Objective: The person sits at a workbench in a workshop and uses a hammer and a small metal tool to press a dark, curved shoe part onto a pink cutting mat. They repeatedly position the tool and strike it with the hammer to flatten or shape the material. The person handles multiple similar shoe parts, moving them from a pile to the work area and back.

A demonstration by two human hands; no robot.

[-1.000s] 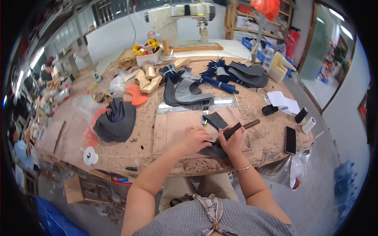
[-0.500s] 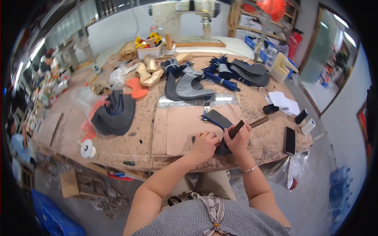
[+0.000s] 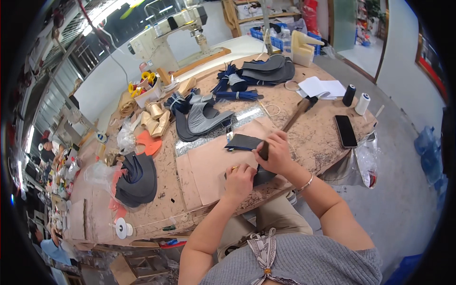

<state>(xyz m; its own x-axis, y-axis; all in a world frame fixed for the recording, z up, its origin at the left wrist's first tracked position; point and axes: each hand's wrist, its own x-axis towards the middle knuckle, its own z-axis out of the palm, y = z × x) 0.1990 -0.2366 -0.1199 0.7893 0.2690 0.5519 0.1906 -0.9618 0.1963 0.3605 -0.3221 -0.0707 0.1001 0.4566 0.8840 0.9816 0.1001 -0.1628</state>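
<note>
A dark grey cut piece with a blue edge [image 3: 243, 142] lies on the pale brown sheet [image 3: 209, 164] in front of me; its middle is hidden under my hands. My left hand [image 3: 240, 182], fingers curled, holds the near part of this piece down. Just to the right, my right hand [image 3: 277, 154] is closed around a short dark brown bar-like tool [image 3: 264, 150], seen nearly end-on above the piece. Whether its lower end touches the piece is hidden. Beyond the right hand lies a hammer [image 3: 297, 115] with a brown handle and a dark head.
Grey curved pieces [image 3: 137, 183] are stacked at left, near a white thread spool [image 3: 124, 228]. Grey and blue bundles [image 3: 204, 121] lie farther off. A phone [image 3: 346, 131], thread cones [image 3: 362, 104] and white papers [image 3: 323, 88] are at right. Behind stands a sewing machine [image 3: 166, 45].
The view has turned, so the table appears tilted. Both hands stay at the grey piece, and the brown tool in my right hand now shows more end-on.
</note>
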